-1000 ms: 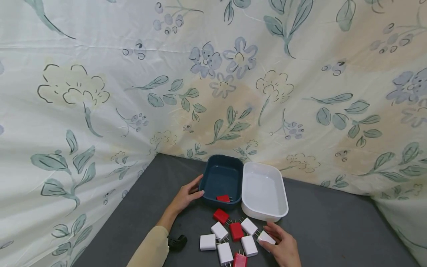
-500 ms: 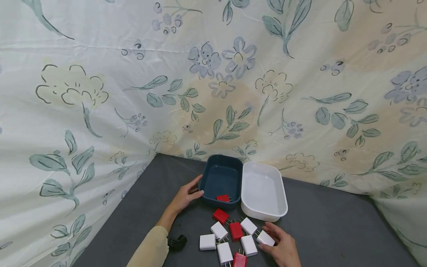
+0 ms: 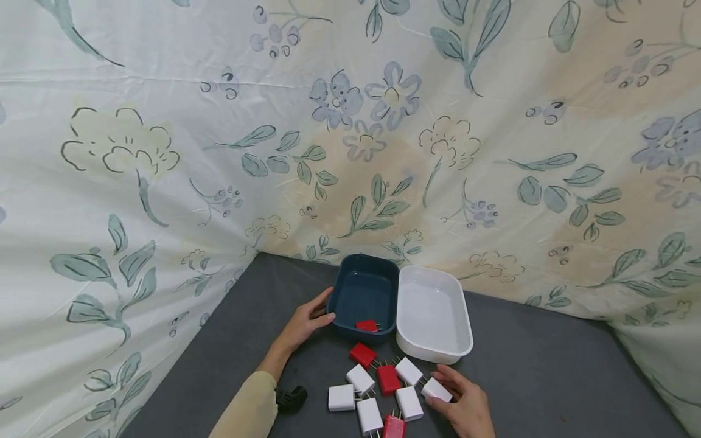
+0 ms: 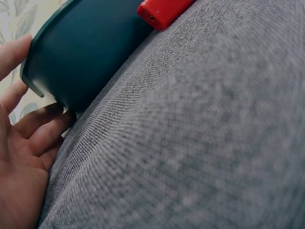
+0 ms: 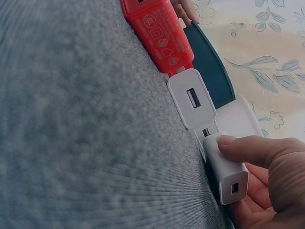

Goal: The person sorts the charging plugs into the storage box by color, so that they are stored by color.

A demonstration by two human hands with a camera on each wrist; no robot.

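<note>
My left hand (image 3: 306, 322) rests against the left side of a dark blue bin (image 3: 364, 292), thumb and fingers touching its outer wall. At the lower right, my right hand (image 3: 468, 404) pinches a white charger plug (image 3: 438, 389) between thumb and fingers; in the right wrist view its thumb lies on top of this charger plug (image 5: 226, 167), beside the grey cloth. A red charger plug (image 3: 366, 326) lies inside the blue bin. Several white and red charger plugs, such as a red one (image 3: 388, 379) and a white one (image 3: 409, 403), lie in front of the bins.
A white bin (image 3: 435, 313) stands right against the blue one. A black curved object (image 3: 292, 398) lies by the left sleeve (image 3: 246, 404). Flowered cloth (image 3: 350, 152) hangs behind and to the left of the grey table (image 3: 537, 365).
</note>
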